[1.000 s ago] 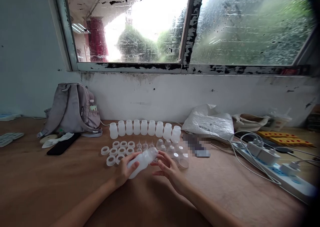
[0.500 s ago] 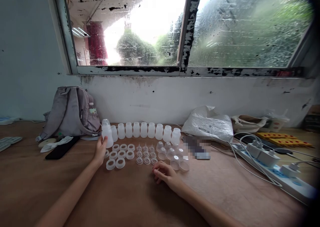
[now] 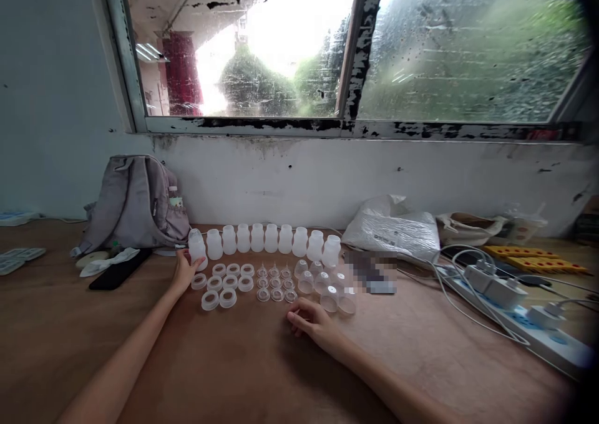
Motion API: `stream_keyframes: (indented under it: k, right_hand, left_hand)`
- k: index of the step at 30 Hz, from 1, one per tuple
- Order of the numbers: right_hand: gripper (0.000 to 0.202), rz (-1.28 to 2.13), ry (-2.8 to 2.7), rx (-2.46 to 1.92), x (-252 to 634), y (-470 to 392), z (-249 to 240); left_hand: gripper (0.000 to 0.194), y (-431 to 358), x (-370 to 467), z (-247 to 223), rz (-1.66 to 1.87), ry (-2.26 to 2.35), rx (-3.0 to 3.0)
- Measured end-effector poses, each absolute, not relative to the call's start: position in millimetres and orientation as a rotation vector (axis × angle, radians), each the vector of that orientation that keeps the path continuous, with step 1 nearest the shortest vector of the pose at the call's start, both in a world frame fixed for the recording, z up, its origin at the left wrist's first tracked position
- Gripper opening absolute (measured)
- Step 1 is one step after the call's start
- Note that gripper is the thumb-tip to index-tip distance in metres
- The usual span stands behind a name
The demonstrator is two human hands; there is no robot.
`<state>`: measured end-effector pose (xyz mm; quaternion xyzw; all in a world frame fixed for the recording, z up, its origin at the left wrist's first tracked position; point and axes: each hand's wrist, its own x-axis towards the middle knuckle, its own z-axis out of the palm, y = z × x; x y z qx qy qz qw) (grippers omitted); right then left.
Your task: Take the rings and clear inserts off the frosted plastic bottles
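My left hand [image 3: 184, 273] is closed around a baby bottle [image 3: 197, 254] at the left end of a row. That bottle has a clear dome cap on top and stands upright, about level with the other bottles. To its right stand several frosted bottle bodies [image 3: 257, 238] without caps. My right hand [image 3: 309, 320] rests on the table, fingers loosely bent, holding nothing. Just beyond it lie small clear teats [image 3: 276, 282] in rows. Screw rings [image 3: 228, 297] lie left of the teats, and clear dome caps [image 3: 329, 299] stand right of them.
A grey backpack [image 3: 135, 206] leans by the wall, with a black phone-like slab [image 3: 119, 271] in front. At the right are a silver bag [image 3: 393, 231], a blurred-out item [image 3: 374, 274], a power strip [image 3: 515, 315] with cables and yellow trays [image 3: 533, 259]. A window [image 3: 346, 125] is above.
My left hand has lowered the capped bottle and moved it slightly left, to the row's end. My right hand has stayed nearly still. The view has shifted a little.
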<state>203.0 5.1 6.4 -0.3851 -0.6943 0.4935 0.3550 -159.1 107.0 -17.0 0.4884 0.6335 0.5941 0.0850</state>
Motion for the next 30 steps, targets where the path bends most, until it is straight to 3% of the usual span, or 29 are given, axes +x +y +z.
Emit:
stream_keyframes:
  k: [17, 25, 30]
  right_hand:
    - [0.031, 1.202, -1.783, -1.079, 197, 10, 1]
    - [0.023, 0.434, -1.978, -1.107, 205, 18, 1]
    - [0.016, 0.194, -2.093, -1.133, 208, 20, -3]
  left_hand:
    - [0.049, 103, -158, -11, 1.547, 2.138, 1.475]
    - [0.055, 95, -148, -3, 1.829, 2.15, 1.405]
    - [0.025, 78, -133, 17, 2.255, 1.933, 1.271]
